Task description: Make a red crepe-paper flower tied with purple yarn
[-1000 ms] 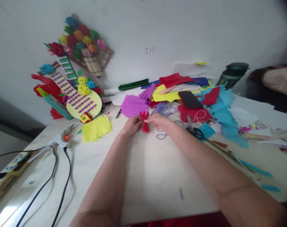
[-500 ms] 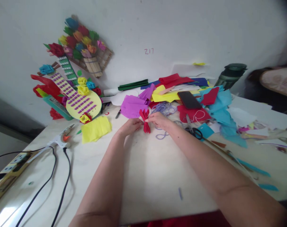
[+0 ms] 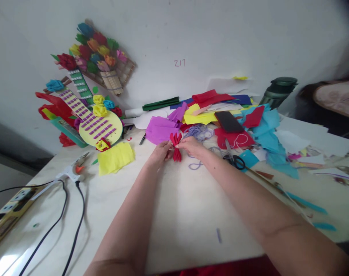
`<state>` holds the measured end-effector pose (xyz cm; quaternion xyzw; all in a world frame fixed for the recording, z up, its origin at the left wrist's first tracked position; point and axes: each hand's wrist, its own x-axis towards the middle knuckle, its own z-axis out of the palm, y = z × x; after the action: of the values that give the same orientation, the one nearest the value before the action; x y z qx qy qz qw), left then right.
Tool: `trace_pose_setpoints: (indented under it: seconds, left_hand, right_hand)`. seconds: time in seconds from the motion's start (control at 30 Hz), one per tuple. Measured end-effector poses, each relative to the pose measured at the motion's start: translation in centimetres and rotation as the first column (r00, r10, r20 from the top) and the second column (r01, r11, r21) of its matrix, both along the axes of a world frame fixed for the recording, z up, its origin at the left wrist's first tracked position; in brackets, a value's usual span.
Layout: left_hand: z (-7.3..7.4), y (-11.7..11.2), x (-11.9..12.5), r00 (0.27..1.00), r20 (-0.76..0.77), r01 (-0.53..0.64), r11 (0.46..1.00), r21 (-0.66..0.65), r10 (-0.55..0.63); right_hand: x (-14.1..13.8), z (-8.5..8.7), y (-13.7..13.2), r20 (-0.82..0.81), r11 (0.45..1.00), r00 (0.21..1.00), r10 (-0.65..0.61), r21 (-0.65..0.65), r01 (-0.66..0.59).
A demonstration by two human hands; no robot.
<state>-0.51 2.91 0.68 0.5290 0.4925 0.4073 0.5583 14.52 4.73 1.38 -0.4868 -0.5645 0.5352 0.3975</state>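
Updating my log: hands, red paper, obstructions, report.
Right hand pinching red paper, left hand at its edge. Paper narrow midway, ends flared. Purple yarn close by.

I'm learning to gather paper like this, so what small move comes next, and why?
Probably pinch the red paper a little tighter with the right hand: that hand grips its narrow middle, the ends flare above and below, and the left hand is close beside it. A loose pinch might let the folds spread.

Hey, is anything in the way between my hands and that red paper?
Nothing visible. The right hand pinches the red paper at its middle; the left hand is right beside it. The string lies by the right hand, not between.
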Motion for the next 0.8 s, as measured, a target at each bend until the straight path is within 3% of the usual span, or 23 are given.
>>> trace_pose_setpoints:
  seconds: [0.1,0.17,0.27,0.33,0.43,0.6,0.8]
  left_hand:
    - [0.0,0.3,0.7,0.963,-0.165,-0.201,0.976,0.082,0.213]
    - [0.0,0.4,0.9,0.884,-0.314,-0.286,0.933,0.22,0.346]
    - [0.0,0.5,1.1,0.731,-0.467,-0.319,0.854,0.41,0.497]
    - [0.0,0.3,1.1,0.687,-0.466,-0.334,0.812,0.478,0.557]
    - [0.0,0.2,1.0,0.701,-0.402,-0.352,0.775,0.524,0.59]
    - [0.0,0.4,0.3,0.761,-0.291,-0.376,0.76,0.53,0.579]
    - [0.5,0.6,-0.4,0.689,-0.248,-0.506,0.697,0.509,0.681]
  right_hand:
    - [-0.6,-0.1,0.0,0.088,0.997,0.994,-0.058,0.061,0.053]
    - [-0.9,0.1,-0.2,0.133,0.994,0.988,-0.077,0.084,0.067]
    - [-1.3,0.3,-0.6,0.109,0.992,0.991,-0.079,0.104,0.067]
    - [-1.4,0.3,-0.6,0.067,0.993,0.996,-0.051,0.111,0.043]
    - [-1.0,0.2,-0.6,0.004,0.993,0.999,0.033,0.109,-0.033]
    - [-0.2,0.7,-0.6,-0.067,0.99,0.991,0.114,0.089,-0.108]
    - [-0.6,1.0,-0.9,-0.017,0.983,0.994,0.108,0.152,-0.104]
